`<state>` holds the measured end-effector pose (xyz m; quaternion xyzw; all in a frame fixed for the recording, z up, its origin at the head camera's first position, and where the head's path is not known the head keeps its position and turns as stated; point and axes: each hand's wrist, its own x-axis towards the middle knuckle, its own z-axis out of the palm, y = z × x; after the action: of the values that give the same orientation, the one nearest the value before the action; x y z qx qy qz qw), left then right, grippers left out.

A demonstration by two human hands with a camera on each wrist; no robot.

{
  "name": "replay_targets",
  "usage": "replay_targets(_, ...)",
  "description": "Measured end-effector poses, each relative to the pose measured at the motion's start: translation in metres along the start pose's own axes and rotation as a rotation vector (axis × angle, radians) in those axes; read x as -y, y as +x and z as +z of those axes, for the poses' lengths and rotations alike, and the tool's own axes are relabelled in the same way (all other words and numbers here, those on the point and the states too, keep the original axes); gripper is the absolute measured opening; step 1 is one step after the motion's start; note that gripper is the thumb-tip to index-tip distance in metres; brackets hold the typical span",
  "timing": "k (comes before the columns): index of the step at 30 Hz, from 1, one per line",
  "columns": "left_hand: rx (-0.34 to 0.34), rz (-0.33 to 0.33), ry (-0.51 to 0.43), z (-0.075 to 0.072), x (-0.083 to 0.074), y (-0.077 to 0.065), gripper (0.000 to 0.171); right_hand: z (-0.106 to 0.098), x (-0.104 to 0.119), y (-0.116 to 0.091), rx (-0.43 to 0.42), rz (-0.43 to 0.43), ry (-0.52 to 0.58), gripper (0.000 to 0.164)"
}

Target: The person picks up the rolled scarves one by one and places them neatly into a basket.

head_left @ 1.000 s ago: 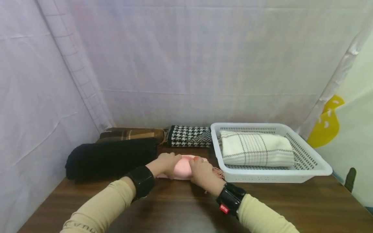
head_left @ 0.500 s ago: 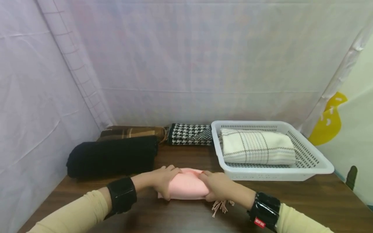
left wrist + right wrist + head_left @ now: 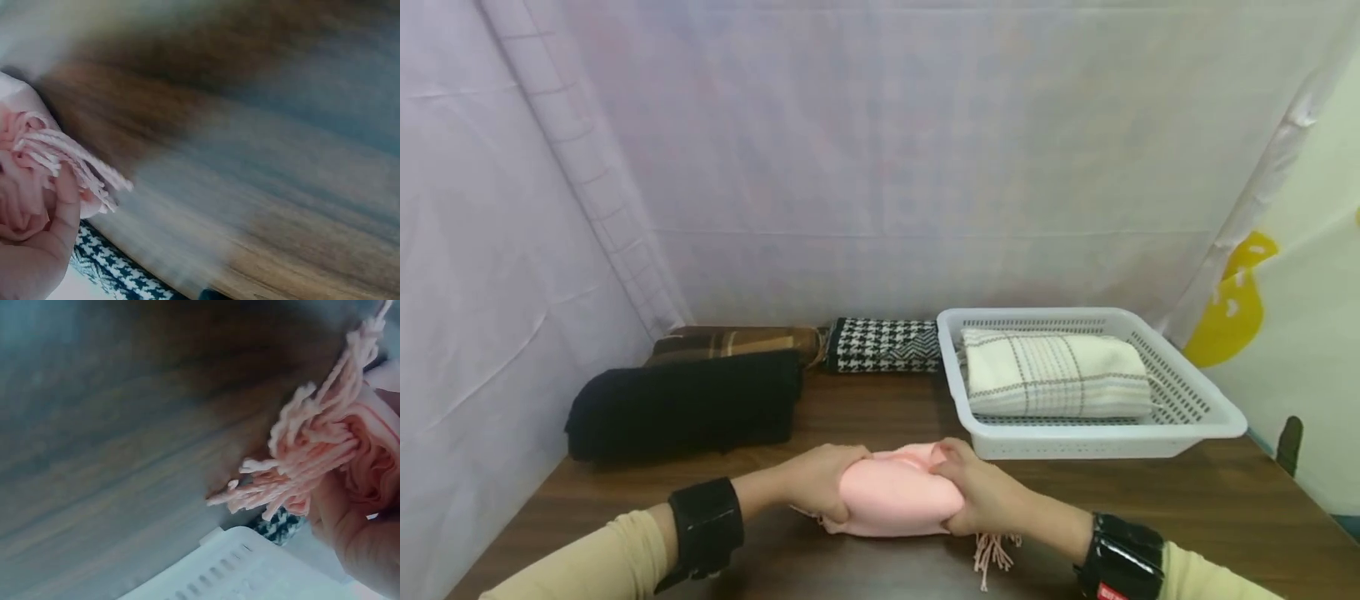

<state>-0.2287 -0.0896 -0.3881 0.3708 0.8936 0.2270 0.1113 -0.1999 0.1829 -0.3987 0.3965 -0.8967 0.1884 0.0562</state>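
A pink fringed scarf (image 3: 898, 498), rolled into a bundle, is held between both hands near the front middle of the table. My left hand (image 3: 822, 479) grips its left end, fingers curled round the roll. At the other end my right hand (image 3: 981, 490) grips it, the thumb on top, and fringe hangs below that hand. In the left wrist view the scarf's rolled end and tassels (image 3: 69, 156) show beside a finger. The right wrist view shows the layered end of the roll with thick twisted tassels (image 3: 306, 469) over the fingers.
A white plastic basket (image 3: 1075, 447) at the right holds a cream plaid scarf (image 3: 1056, 375). A black rolled cloth (image 3: 685, 406) lies at the left, a brown plaid one (image 3: 737, 340) behind it. A black-and-white houndstooth scarf (image 3: 883, 345) sits at the back beside the basket.
Both hands have brought the pink scarf toward the front edge of the table, away from the houndstooth scarf. The right hand has shifted outward along the roll.
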Motion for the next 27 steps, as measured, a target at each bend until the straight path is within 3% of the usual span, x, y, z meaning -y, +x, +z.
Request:
replay_targets(5, -0.028, -0.022, -0.036, 0.000, -0.002, 0.001, 0.058, -0.005, 0.000, -0.001, 0.030, 0.040, 0.020, 0.054)
replay_targets(12, -0.065, -0.001, 0.002, -0.005, -0.013, 0.002, 0.055, -0.017, -0.003, -0.008, 0.085, 0.133, 0.236, 0.043)
replay_targets(18, -0.088, -0.025, -0.052, -0.017, -0.025, 0.001, 0.055, -0.033, -0.002, -0.018, 0.073, 0.163, 0.227, 0.047)
replay_targets(23, -0.051, -0.028, -0.049, -0.021, -0.042, -0.002, 0.053, -0.049, 0.007, -0.030, 0.107, 0.177, 0.206, 0.048)
replay_targets(27, -0.026, -0.019, -0.060, -0.030, -0.060, -0.004, 0.052, -0.075, 0.020, -0.038, 0.168, 0.198, 0.233, 0.053)
